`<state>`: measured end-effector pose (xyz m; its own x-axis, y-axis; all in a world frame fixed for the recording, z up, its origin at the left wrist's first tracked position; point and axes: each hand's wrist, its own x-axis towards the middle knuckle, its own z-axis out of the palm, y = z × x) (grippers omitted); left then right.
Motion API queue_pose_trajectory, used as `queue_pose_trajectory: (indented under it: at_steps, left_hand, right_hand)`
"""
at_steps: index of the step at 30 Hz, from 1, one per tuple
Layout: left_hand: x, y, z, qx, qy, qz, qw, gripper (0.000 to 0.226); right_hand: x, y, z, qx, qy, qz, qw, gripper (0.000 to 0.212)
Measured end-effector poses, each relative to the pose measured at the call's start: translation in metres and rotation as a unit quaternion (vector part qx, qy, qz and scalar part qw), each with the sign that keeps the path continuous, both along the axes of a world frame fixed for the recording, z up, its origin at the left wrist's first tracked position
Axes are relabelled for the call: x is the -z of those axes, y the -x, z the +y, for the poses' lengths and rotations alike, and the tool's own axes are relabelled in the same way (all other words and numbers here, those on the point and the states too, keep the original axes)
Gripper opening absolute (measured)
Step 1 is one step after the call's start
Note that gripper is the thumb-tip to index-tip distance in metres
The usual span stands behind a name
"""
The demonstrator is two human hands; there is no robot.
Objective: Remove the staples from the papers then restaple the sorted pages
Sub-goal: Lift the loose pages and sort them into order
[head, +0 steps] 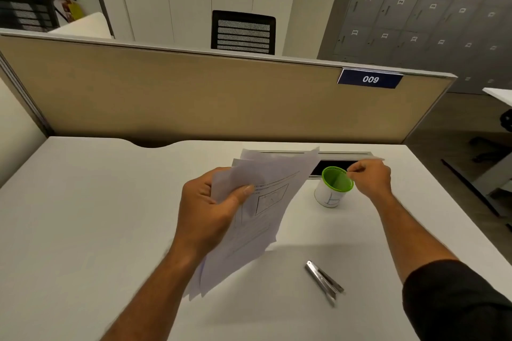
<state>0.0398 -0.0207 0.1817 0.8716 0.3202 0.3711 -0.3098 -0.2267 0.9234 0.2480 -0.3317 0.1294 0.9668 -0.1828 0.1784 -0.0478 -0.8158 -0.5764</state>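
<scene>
The papers (257, 202), a loose fan of thin white sheets printed with faint lines and a boxed diagram, sit at the centre of the frame, lifted off the table (83, 216), their long axis running from lower left to upper right. The left hand (205, 207) grips them at their left edge, thumb pressed across the top sheet. To the right, the right hand (370, 177) hovers at the rim of a small round cup (332, 188), white outside and green inside, its fingertips pinched together; whether anything lies between them is too small to tell. Lower right of centre, a slim shiny metal staple remover (324, 281) lies flat on the smooth pale table, pointing upper left to lower right.
</scene>
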Motion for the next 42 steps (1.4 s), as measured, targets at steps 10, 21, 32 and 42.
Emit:
queue_pose_trajectory:
  at_steps: [10,21,32,42]
  left_hand:
    - [0.009,-0.011,0.002,-0.002,0.012,-0.008,1.0,0.018]
    - [0.026,0.007,0.012,-0.021,0.027,-0.07,0.997,0.018]
    - [0.045,0.043,0.004,-0.095,-0.033,-0.132,0.986,0.041]
    - [0.051,0.05,-0.005,-0.163,0.033,-0.126,0.978,0.042]
  right_hand:
    - [0.016,-0.02,-0.005,0.015,0.004,0.02,1.0,0.014]
    - [0.008,0.112,0.067,-0.326,-0.537,0.086,0.773,0.043]
    - [0.012,0.191,0.102,-0.268,-0.472,-0.054,0.838,0.04]
    - [0.024,0.21,0.114,-0.153,-0.448,-0.054,0.879,0.018]
